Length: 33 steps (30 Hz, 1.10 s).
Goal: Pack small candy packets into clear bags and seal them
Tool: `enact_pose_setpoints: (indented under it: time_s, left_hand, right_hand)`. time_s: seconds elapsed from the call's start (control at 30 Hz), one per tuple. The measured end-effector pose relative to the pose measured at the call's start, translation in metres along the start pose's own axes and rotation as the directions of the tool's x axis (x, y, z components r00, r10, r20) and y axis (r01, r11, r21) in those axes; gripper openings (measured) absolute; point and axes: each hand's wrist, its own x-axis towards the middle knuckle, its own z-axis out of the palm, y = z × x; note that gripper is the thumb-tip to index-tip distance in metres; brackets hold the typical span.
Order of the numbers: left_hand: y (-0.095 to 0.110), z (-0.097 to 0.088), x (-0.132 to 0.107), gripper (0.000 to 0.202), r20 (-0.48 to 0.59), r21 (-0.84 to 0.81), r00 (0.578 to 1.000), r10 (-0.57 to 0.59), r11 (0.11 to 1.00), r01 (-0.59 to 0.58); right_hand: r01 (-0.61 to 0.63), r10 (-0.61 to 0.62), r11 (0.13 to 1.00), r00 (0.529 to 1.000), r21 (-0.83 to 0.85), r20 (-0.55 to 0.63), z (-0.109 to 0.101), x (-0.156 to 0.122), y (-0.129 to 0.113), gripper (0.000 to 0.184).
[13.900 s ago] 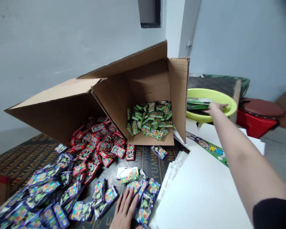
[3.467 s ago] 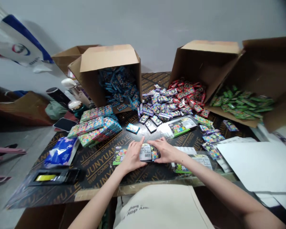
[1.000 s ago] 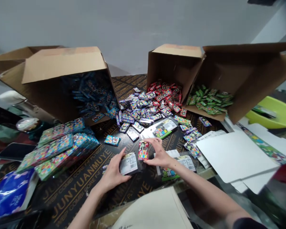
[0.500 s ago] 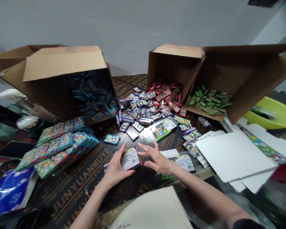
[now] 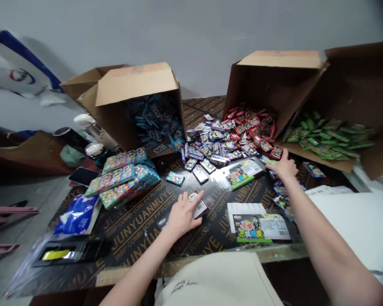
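"What's the left hand (image 5: pixel 182 216) doing?"

"Lying over a small packet (image 5: pixel 198 208) with its barcode side up, on the black board (image 5: pixel 137 246) near the front. The fingers are loosely spread, not clenched."

"And the right hand (image 5: pixel 285 166)?"

"Stretched out to the far right, fingers spread, tips down at the edge of the red packets (image 5: pixel 252 127). I can't tell if it's gripping one."

"What's between the hands?"

"A heap of purple packets (image 5: pixel 207 148), just in front of a tipped cardboard box (image 5: pixel 271 85)."
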Motion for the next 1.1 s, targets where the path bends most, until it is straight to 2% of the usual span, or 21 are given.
enact_pose_setpoints:
  time_s: [0.07, 0.1, 0.17, 0.23, 0.3, 0.37, 0.43, 0.63, 0.73, 0.9, 1.03, 1.1]
  left_hand:
    - [-0.002, 0.001, 0.0, 0.077, 0.037, 0.002, 0.999, -0.004, 1.0, 0.004]
    - [-0.003, 0.002, -0.001, 0.075, 0.055, -0.007, 0.998, -0.008, 1.0, 0.009]
    - [-0.005, 0.002, -0.001, 0.072, 0.083, -0.035, 0.996, -0.013, 0.999, 0.016]
    - [-0.005, 0.002, -0.001, 0.069, 0.098, -0.055, 0.995, -0.015, 0.998, 0.021]
    - [-0.005, 0.0, -0.002, 0.067, 0.103, -0.075, 0.995, -0.011, 0.997, 0.019]
    - [-0.004, -0.003, -0.004, 0.069, 0.095, -0.118, 0.995, 0.0, 0.993, 0.011]
    - [-0.004, -0.003, -0.007, 0.072, 0.071, -0.197, 0.997, 0.015, 0.98, -0.001]
    - [-0.01, 0.005, -0.017, 0.099, -0.006, -0.502, 0.997, 0.076, 0.862, -0.069]
    - [-0.011, 0.009, -0.02, 0.103, -0.015, -0.546, 0.997, 0.071, 0.835, -0.067]
    - [-0.008, 0.006, -0.023, 0.104, -0.033, -0.582, 0.998, 0.047, 0.811, -0.058]
    - [-0.004, -0.002, -0.026, 0.103, -0.006, -0.614, 0.995, 0.102, 0.785, -0.084]
    - [-0.004, -0.006, -0.027, 0.105, 0.01, -0.617, 0.995, 0.094, 0.784, -0.068]
  right_hand:
    - [0.146, -0.139, 0.985, 0.987, 0.088, -0.075, -0.006, -0.017, -0.012, 0.099]
    - [0.247, -0.233, 0.959, 0.966, 0.136, -0.111, -0.009, -0.031, -0.021, 0.101]
    - [0.465, -0.443, 0.849, 0.885, 0.252, -0.143, -0.013, -0.067, -0.042, 0.107]
    - [0.636, -0.663, 0.66, 0.743, 0.399, -0.089, -0.013, -0.111, -0.062, 0.106]
    - [0.709, -0.83, 0.481, 0.557, 0.516, 0.008, -0.01, -0.152, -0.078, 0.101]
    - [0.74, -0.906, 0.387, 0.416, 0.55, 0.079, -0.007, -0.181, -0.088, 0.097]
    - [0.783, -0.939, 0.34, 0.317, 0.52, 0.137, -0.007, -0.198, -0.095, 0.096]
    - [0.863, -0.949, 0.191, 0.04, 0.468, 0.313, -0.014, -0.21, -0.101, 0.099]
    - [0.86, -0.943, 0.136, -0.04, 0.492, 0.331, -0.02, -0.212, -0.103, 0.099]
    - [0.845, -0.955, 0.121, -0.044, 0.521, 0.294, -0.036, -0.209, -0.11, 0.097]
    - [0.73, -0.958, 0.048, -0.159, 0.682, 0.237, -0.05, -0.201, -0.113, 0.098]
    - [0.723, -0.953, 0.027, -0.189, 0.69, 0.236, -0.055, -0.201, -0.113, 0.098]
